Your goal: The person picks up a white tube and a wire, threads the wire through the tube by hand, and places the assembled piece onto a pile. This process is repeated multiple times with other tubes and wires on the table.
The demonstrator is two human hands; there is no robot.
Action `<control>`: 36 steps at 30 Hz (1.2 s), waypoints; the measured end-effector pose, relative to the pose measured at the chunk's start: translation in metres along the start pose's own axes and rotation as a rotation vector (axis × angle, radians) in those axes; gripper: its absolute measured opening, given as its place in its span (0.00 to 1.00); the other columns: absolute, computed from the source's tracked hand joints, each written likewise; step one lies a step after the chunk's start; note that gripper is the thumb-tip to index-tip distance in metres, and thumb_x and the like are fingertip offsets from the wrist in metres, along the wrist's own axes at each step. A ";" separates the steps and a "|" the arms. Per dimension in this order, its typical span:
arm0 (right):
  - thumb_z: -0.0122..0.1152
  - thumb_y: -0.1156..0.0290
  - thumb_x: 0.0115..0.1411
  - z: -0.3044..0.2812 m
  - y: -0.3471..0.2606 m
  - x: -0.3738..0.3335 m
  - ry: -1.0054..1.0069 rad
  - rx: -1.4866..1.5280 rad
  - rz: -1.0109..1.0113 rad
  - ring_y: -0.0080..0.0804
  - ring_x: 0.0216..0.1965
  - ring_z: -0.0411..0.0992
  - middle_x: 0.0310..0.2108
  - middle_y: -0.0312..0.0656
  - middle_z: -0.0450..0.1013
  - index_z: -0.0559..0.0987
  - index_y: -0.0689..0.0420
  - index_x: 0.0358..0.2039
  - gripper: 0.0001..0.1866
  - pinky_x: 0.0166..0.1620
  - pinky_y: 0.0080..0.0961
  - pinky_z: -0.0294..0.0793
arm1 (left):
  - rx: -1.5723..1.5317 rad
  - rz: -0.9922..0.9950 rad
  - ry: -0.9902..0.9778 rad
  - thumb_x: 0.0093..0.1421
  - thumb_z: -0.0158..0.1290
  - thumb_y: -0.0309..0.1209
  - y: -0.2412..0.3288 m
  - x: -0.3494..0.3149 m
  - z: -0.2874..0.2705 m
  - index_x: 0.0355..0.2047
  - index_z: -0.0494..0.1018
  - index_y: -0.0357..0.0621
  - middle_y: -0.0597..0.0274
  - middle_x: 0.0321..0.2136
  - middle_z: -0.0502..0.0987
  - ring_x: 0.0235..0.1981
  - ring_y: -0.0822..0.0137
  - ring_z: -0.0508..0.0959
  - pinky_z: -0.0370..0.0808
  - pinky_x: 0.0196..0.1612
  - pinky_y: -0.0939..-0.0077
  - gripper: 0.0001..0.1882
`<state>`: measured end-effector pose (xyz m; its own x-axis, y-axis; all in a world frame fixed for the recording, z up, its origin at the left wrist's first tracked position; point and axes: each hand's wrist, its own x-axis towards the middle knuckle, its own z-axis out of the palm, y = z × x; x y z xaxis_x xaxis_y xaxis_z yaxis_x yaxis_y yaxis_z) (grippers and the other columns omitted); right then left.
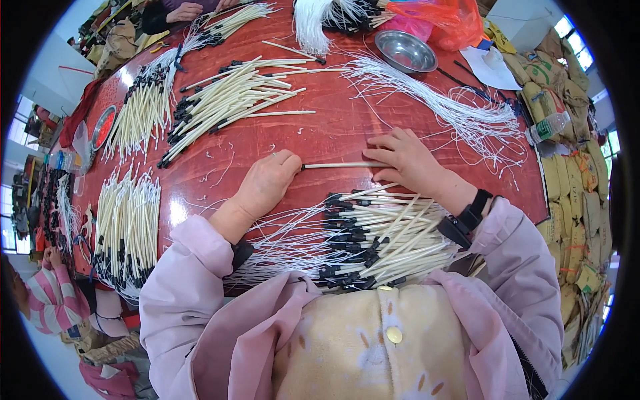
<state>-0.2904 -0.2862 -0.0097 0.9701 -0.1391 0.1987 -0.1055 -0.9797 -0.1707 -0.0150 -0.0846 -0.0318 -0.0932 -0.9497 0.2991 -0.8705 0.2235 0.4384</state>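
Observation:
A thin cream tube (pixel 343 165) with a black end piece lies crosswise between my hands, just above or on the red table. Its black end is pinched in the closed fingers of my left hand (pixel 270 179). My right hand (pixel 410 160) has its bent fingers on the other end, and they hide that tip. Right below my hands, close to my body, is a heap of cream tubes (pixel 393 233) with black ends. White cords (pixel 287 243) trail from it to the left, under my left forearm.
Beyond my hands lies another tube pile (pixel 237 93), with corded bundles (pixel 128 220) on the left. A hank of white cords (pixel 433 93) spreads at the right, near a metal bowl (pixel 405 52). A plastic bottle (pixel 548 127) lies by the table's right edge. Other people's hands (pixel 185 12) show across the table.

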 end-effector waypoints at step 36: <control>0.66 0.71 0.49 -0.015 -0.039 0.011 0.166 -0.075 -0.244 0.32 0.39 0.69 0.31 0.32 0.75 0.81 0.56 0.27 0.05 0.46 0.32 0.66 | -0.556 -0.444 0.205 0.60 0.60 0.19 0.111 -0.041 -0.007 0.40 0.75 0.35 0.54 0.35 0.78 0.33 0.64 0.83 0.81 0.36 0.74 0.09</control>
<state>-0.2785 -0.2520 0.0135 0.9203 0.0861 0.3816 0.1048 -0.9941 -0.0283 -0.1048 -0.0195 0.0105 0.3502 -0.9286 0.1227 -0.4269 -0.0417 0.9033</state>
